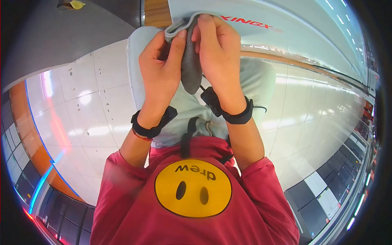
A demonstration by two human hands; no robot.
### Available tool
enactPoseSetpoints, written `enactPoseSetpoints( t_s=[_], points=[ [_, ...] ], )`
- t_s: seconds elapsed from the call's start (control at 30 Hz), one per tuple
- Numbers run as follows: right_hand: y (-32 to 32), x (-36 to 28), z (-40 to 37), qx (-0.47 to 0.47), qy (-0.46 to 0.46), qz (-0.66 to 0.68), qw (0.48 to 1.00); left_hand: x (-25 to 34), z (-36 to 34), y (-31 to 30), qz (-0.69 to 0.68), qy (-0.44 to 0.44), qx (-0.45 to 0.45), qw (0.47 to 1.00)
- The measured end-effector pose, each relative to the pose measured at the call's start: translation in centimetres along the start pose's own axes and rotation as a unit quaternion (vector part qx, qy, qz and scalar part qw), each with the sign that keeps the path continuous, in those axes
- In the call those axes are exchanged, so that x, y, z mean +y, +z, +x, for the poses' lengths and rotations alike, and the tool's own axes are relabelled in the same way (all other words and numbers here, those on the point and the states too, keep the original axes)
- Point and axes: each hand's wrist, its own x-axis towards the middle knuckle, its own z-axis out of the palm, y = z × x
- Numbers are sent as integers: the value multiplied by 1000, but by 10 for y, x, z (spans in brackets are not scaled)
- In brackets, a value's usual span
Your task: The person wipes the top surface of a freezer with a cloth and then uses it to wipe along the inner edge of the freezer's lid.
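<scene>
A dark grey sock (191, 71) with a lighter grey cuff hangs between my hands, its rounded toe pointing down toward my lap. My left hand (161, 67) pinches the left side of the cuff between thumb and fingers. On the opposite side, my right hand (218, 51) has its fingers closed on the cuff's upper edge; some fingertips are hidden behind the cloth. The cuff's opening shows as a folded, wavy rim at the top. Black bands are strapped round both wrists.
Beyond my hands stands a white surface (261, 12) with red lettering. A dark grey surface (81, 32) lies at upper left, with a yellow leaf-like scrap (77, 4) on it. My knees are bent above the white tiled floor (81, 102). Dark boxes (314, 216) line the lower right.
</scene>
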Motion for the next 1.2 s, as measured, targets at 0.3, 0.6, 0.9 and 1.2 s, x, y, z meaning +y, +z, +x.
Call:
enactPoseSetpoints(
  t_s=[0.3,0.6,0.9,1.2],
  points=[
    [-1,-8,3,-22,-10,-13,1000,1,5,4,-19,1,9,1000],
    [1,-17,3,-6,-61,-12,998,11,1,10,-23,15,34,999],
    [3,-2,2,-22,-42,-28,998,3,4,-1,-7,-15,2,1000],
    [-4,12,3,3,-23,-85,996,16,9,3,-6,-34,5,999]
  ],
)
